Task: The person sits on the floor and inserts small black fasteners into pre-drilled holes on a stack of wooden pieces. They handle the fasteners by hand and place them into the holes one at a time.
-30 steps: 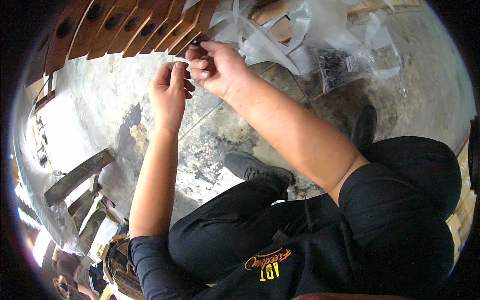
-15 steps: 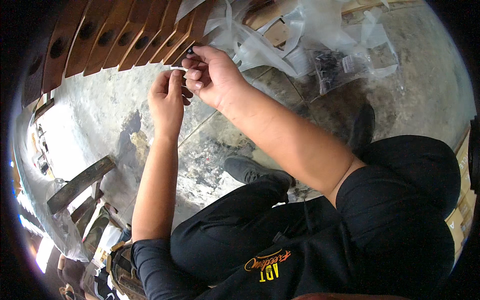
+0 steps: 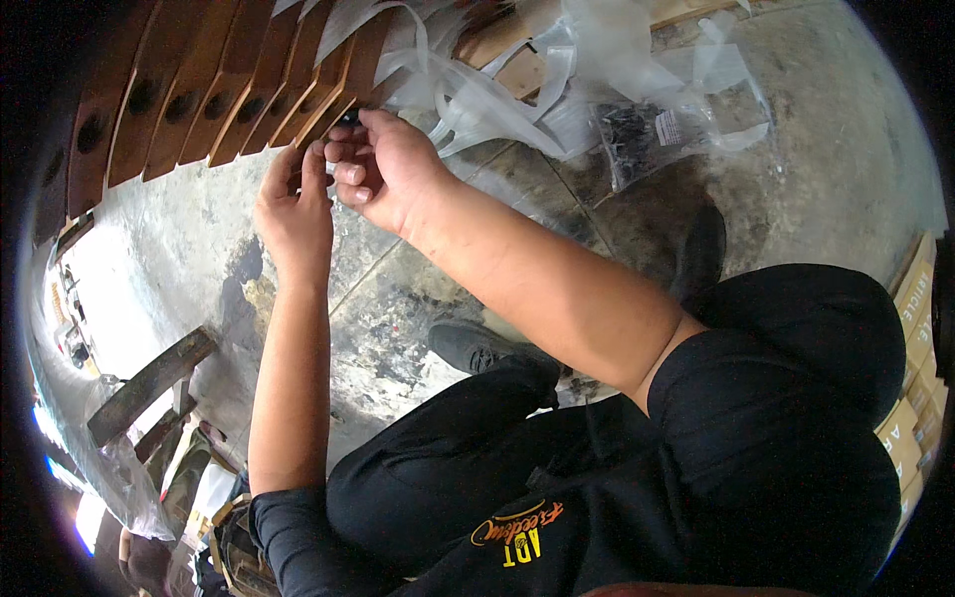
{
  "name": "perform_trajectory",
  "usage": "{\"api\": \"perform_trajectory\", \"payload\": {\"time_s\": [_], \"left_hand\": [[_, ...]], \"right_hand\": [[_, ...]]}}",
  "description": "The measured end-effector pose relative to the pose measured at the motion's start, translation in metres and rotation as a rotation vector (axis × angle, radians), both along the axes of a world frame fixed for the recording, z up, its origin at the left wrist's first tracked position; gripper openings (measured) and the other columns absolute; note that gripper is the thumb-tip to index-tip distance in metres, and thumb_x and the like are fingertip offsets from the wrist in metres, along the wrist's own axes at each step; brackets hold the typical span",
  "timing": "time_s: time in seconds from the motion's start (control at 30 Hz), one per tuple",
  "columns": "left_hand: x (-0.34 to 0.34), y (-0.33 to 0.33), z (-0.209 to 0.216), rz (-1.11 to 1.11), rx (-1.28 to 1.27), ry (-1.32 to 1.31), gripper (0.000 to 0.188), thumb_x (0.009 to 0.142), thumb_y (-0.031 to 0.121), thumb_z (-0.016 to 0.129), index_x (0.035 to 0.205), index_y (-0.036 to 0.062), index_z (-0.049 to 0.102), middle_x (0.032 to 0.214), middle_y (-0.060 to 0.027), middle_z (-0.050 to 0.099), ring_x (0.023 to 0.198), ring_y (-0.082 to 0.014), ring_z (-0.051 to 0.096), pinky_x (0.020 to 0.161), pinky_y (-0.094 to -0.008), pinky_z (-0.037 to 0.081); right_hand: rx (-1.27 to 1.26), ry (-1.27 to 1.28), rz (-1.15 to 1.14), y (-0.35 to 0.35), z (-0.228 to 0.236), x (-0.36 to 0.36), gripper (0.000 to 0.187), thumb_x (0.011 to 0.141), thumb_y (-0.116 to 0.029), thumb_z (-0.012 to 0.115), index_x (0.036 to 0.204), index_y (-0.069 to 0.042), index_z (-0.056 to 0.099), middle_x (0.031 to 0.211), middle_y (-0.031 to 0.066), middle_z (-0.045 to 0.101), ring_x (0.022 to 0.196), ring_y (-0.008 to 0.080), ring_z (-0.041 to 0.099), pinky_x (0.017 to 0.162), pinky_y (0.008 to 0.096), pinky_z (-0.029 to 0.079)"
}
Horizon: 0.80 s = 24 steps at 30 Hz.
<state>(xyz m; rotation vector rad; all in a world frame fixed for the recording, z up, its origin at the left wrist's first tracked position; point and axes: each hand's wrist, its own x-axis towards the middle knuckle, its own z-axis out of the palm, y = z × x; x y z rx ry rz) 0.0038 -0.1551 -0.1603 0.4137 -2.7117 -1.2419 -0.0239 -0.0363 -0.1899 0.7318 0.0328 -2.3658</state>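
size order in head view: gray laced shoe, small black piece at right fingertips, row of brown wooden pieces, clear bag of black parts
1. Row of brown wooden pieces
2. Clear bag of black parts
3. Gray laced shoe
4. Small black piece, partly hidden

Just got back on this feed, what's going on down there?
A person's right hand pinches a small dark piece at the right end of a row of brown wooden parts with dark round holes. The left hand is close beside it, fingers bent; whether it holds anything can't be told. Farther right, a clear bag of small dark pieces lies on the floor, beside loose translucent plastic wrap.
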Motion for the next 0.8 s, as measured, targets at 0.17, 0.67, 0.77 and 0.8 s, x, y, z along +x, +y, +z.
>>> {"api": "perform_trajectory", "payload": {"time_s": [0.17, 0.67, 0.77, 0.8], "left_hand": [[-0.002, 0.001, 0.001, 0.016, 0.063, 0.006, 0.018, 0.097, 0.015, 0.064, 0.099, -0.0022, 0.069, 0.074, -0.0029, 0.066, 0.066, -0.0065, 0.059, 0.057, -0.0228, 0.044], [-0.003, -0.006, 0.003, -0.003, 0.022, -0.011, 0.017, 0.096, 0.014, 0.066, 0.093, -0.003, 0.068, 0.074, -0.0025, 0.067, 0.067, -0.0064, 0.059, 0.059, -0.0233, 0.046], [-0.005, -0.007, 0.002, -0.023, 0.034, 0.002, 0.018, 0.096, 0.015, 0.066, 0.092, -0.0021, 0.069, 0.073, -0.002, 0.066, 0.066, -0.0062, 0.059, 0.059, -0.0228, 0.045], [-0.006, -0.006, 0.002, -0.026, 0.054, -0.001, 0.018, 0.096, 0.016, 0.066, 0.092, -0.0018, 0.069, 0.073, -0.002, 0.066, 0.066, -0.0061, 0.059, 0.058, -0.0227, 0.045]], "right_hand": [[0.099, 0.017, 0.01, 0.005, -0.001, -0.004, 0.026, 0.1, -0.031, 0.051, 0.087, -0.009, 0.054, 0.072, 0.0052, 0.06, 0.049, 0.0122, 0.047, 0.042, 0.0276, 0.033], [0.155, -0.058, 0.032, -0.001, 0.009, 0.001, 0.022, 0.099, -0.029, 0.051, 0.09, -0.01, 0.055, 0.071, 0.0054, 0.062, 0.048, 0.0122, 0.046, 0.042, 0.0284, 0.034], [0.161, -0.071, -0.003, 0.0, 0.008, -0.006, 0.022, 0.099, -0.03, 0.052, 0.089, -0.01, 0.055, 0.07, 0.0052, 0.062, 0.048, 0.0124, 0.046, 0.042, 0.0289, 0.034], [0.128, -0.067, -0.002, 0.0, 0.005, -0.006, 0.022, 0.098, -0.031, 0.053, 0.09, -0.011, 0.055, 0.071, 0.0053, 0.062, 0.048, 0.0125, 0.046, 0.042, 0.0291, 0.034]]}}
